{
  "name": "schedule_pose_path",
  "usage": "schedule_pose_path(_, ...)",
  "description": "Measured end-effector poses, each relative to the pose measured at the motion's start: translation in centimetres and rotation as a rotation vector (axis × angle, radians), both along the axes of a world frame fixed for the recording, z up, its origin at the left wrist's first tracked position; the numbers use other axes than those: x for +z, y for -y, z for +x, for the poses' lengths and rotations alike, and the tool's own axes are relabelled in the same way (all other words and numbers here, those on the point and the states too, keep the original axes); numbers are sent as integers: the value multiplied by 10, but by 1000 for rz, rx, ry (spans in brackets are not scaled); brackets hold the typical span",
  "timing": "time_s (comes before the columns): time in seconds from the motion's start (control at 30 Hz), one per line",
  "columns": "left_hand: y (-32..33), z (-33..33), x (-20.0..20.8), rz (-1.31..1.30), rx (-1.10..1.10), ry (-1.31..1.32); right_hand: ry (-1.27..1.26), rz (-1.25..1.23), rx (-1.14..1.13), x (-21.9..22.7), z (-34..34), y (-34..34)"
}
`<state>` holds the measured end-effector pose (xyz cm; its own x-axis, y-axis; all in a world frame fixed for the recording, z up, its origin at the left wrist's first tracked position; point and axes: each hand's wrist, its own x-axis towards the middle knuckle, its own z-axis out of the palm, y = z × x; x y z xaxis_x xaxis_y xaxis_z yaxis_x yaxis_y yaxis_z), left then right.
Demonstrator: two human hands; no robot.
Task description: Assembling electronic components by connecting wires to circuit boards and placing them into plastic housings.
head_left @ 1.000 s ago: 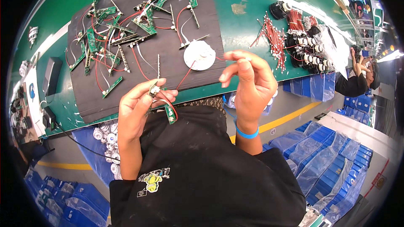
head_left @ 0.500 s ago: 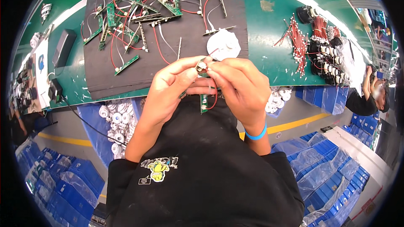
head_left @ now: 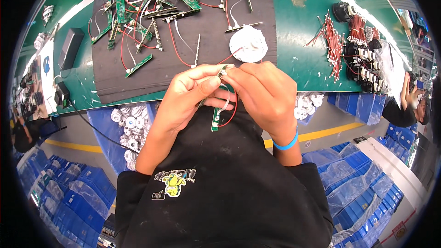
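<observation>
From afar, I saw the left hand (head_left: 183, 93) pinch a small circuit board (head_left: 223, 70) at twelve o'clock from centre, the right hand (head_left: 262, 91) nearly closed against it (exact grip hidden), and judged it light, stiff, fragile, best held by its edges.

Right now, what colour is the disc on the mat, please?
The disc is white, in the head view.

Piled circuit boards (head_left: 121, 10) and stacked blue crates (head_left: 79, 206) mark an assembly workshop.
</observation>
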<state>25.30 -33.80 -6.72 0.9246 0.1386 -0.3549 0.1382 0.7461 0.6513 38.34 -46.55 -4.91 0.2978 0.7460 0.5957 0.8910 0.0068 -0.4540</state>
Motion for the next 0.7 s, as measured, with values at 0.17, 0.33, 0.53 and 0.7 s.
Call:
schedule_pose_path(0.17,3,-1,4,64,58,-47,105,-119,-61,3,-5,3)
schedule_pose_path(0.33,-11,-6,10,87,-103,-74,-368,-120,62,6,5,-1)
schedule_pose_path(0.53,-16,-12,4,98,-264,-82,-420,-168,281,3,11,9)
schedule_pose_path(0.7,-11,-10,4,51,-296,-119,-398,-233,280,2,10,14)
